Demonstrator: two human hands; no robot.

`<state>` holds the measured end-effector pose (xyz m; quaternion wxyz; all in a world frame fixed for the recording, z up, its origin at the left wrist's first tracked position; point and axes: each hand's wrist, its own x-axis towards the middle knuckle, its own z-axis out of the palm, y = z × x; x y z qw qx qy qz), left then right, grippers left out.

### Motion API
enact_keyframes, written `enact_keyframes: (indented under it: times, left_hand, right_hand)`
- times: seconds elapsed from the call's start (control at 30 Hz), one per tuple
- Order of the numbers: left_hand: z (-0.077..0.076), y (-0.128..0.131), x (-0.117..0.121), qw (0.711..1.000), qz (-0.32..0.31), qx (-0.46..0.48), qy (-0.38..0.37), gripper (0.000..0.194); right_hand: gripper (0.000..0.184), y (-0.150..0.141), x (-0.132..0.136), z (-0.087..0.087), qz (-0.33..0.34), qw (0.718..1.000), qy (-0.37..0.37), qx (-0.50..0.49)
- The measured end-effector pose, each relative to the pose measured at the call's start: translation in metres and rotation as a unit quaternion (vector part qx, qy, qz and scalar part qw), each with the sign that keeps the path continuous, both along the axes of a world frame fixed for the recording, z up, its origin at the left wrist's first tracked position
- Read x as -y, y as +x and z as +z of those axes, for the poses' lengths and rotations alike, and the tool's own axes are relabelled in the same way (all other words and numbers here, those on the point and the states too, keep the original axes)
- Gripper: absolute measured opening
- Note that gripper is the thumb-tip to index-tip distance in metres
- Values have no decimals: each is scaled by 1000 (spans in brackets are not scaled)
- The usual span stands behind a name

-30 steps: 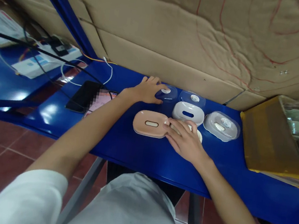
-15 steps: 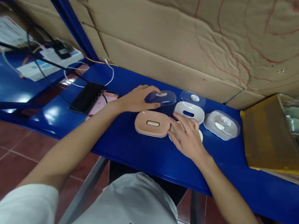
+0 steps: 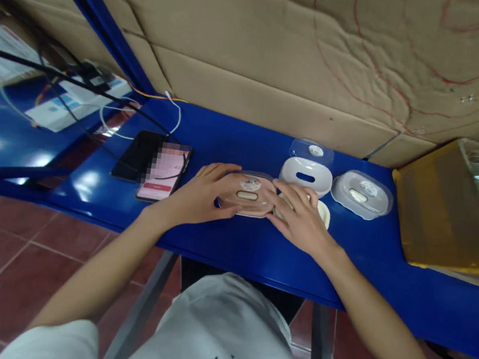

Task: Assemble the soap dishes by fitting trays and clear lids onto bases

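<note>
"Where are my hands?"

"Center frame: your left hand point(image 3: 196, 195), thumb and fingers around its left end, holds a clear oval plastic lid point(image 3: 250, 184) over a salmon-pink oval dish point(image 3: 258, 206). Your right hand point(image 3: 302, 221), fingers spread, touches the right end; whether it grips, I cannot tell."

"And beyond?"

"Right of center, a white oval dish with a slot point(image 3: 318, 173); behind it, a second clear lid point(image 3: 301, 149), below brown cardboard point(image 3: 241, 43) spanning the frame's top."

Both forearms point(image 3: 102, 270) angled inward, left grip point(image 3: 202, 193) C-curved, right grip point(image 3: 301, 222) palm-down with fingers spread.
</note>
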<state>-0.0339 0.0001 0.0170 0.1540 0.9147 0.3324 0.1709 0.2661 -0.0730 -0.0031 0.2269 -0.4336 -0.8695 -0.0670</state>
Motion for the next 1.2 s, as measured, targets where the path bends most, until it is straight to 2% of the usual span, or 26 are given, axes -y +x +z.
enact_keyframes:
  times: [0.23, 0.4, 0.6, 0.77, 0.97, 1.2]
  left_hand:
    - [-11, 0, 13, 1000, -4, -16, 16, 71]
    - [-18, 0, 17, 999, -6, -22, 47, 71]
    - [-16, 3, 22, 997, 7, -42, 65, 67]
    - [-14, 7, 25, 998, 22, -44, 48, 68]
    - [-14, 8, 28, 997, 34, -47, 54, 69]
    - [-18, 13, 31, 997, 26, -40, 67, 71]
  right_hand:
    - [42, -1, -1, 2, 25, 1000, -2, -8]
    - [41, -2, 0, 3, 28, 1000, -4, -8]
    - [54, -3, 1, 4, 26, 999, -35, -10]
    - [56, -3, 2, 5, 19, 999, -50, -2]
    - [55, -3, 2, 3, 24, 999, -30, -2]
    - [39, -4, 1, 1, 22, 999, 34, 4]
